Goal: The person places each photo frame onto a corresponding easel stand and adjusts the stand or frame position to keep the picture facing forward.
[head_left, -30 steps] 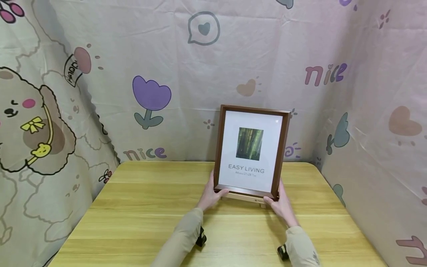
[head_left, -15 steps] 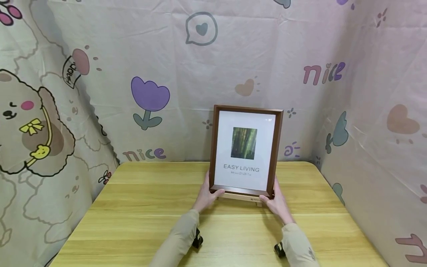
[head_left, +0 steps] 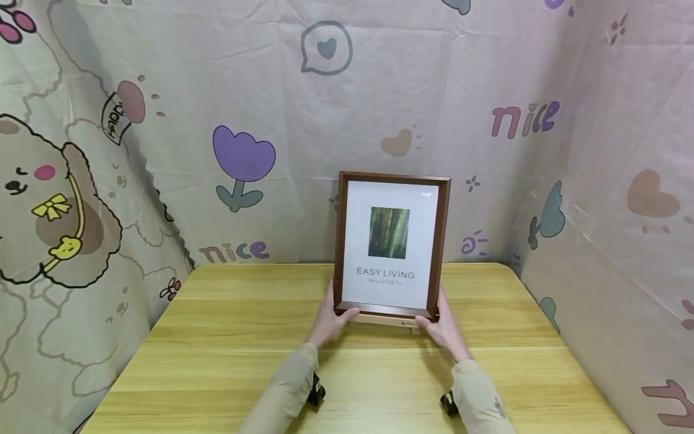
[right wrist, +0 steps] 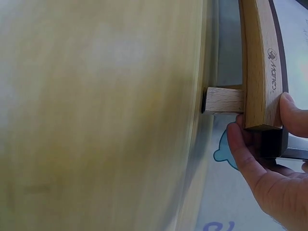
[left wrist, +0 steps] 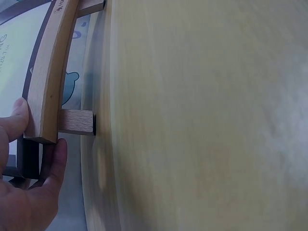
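Observation:
A brown picture frame (head_left: 391,301) with a white "EASY LIVING" sheet and a small bamboo picture leans back on a light wooden stand (head_left: 382,319) near the table's back. My left hand (head_left: 328,316) grips the lower left corner, thumb on the front and fingers behind. At the lower right corner my right hand (head_left: 443,325) holds on in the same way. In the left wrist view the stand's bar (left wrist: 45,91) and a short foot (left wrist: 77,121) show beside the thumb. The right wrist view shows the stand's printed bar (right wrist: 262,67) and another foot (right wrist: 224,100).
The wooden table (head_left: 228,361) has light plank stripes. A patterned cloth (head_left: 303,120) hangs close behind it and at both sides. Each wrist wears a small black camera, such as the left one (head_left: 316,392).
Both hands and the picture frame with its stand have shifted a little to the left across the table. The grip at both lower corners looks the same.

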A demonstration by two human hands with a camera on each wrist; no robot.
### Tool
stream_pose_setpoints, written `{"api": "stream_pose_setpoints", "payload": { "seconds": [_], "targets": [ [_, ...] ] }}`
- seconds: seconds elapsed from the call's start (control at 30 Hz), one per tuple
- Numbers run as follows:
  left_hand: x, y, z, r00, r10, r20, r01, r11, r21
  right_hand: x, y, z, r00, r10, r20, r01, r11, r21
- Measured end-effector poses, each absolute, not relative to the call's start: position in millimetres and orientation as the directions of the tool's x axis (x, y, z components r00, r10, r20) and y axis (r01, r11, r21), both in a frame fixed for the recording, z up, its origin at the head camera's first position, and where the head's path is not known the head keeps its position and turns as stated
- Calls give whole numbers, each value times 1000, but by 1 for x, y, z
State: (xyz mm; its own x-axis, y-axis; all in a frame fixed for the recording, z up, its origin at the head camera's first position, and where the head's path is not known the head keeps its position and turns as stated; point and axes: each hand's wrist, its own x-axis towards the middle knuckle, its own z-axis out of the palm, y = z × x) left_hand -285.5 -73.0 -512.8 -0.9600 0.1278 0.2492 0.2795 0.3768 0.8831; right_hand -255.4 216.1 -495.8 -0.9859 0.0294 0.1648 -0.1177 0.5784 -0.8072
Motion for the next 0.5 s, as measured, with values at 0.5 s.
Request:
{"api": "stream_pose_setpoints", "payload": {
  "seconds": [0.5],
  "targets": [
    [-282,-87,-513,-962,97,255,272,398,876,-262,202,-496,-987,12,163,-126,581,-804]
  ]
}}
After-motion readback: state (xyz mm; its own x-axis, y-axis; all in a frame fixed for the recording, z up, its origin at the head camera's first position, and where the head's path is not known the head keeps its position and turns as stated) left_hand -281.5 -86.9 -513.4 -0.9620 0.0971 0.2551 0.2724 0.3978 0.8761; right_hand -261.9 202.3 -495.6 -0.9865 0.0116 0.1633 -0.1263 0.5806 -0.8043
